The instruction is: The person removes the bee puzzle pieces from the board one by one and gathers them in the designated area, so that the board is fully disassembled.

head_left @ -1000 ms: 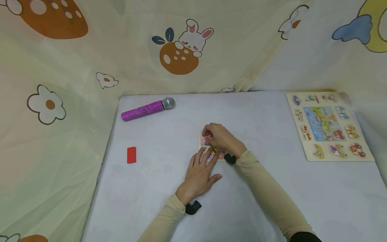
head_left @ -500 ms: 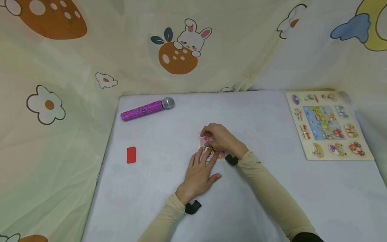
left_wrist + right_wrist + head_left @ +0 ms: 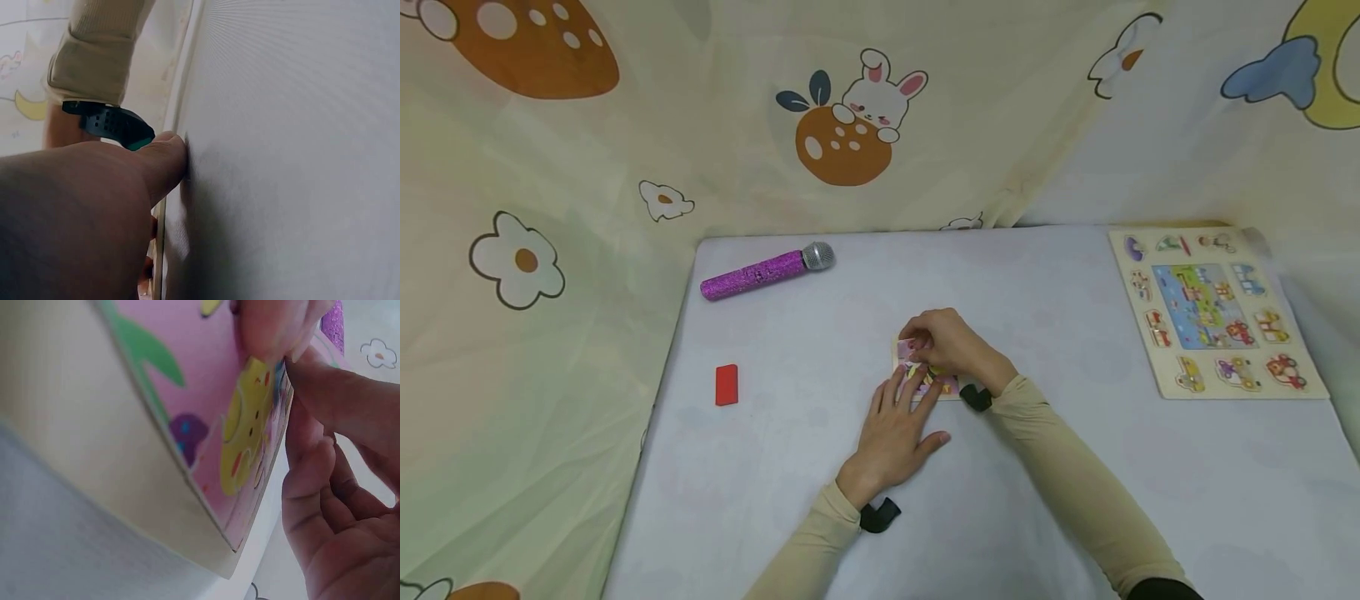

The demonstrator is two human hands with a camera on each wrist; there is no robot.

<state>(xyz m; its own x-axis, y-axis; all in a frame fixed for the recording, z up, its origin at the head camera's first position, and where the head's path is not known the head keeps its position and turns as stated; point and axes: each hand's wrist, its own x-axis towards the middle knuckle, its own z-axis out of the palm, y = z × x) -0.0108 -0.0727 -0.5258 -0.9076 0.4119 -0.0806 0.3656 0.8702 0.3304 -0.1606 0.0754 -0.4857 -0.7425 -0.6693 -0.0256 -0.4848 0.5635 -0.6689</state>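
Observation:
A small pink puzzle board (image 3: 951, 388) lies at the middle of the table, with a yellow figure (image 3: 234, 447) in the right wrist view. My left hand (image 3: 891, 437) rests palm down, its spread fingertips on the board and its thumb out to the side. Over the board's upper part, my right hand (image 3: 951, 343) has its fingers curled. Its thumb and fingers seem to pinch a pink puzzle piece (image 3: 325, 349), which is mostly hidden behind them. The left wrist view shows mainly the left thumb (image 3: 165, 165) near the tabletop.
A purple glitter microphone (image 3: 756, 274) lies at the back left. Nearer, a red rectangular block (image 3: 726, 385) sits on the left. A large picture puzzle board (image 3: 1213, 375) occupies the far right of the white table (image 3: 775, 500). Printed cloth (image 3: 722, 117) hangs behind.
My right hand's fingers shift slightly over the puzzle board, with the knuckles moving a little nearer. My left hand stays in place.

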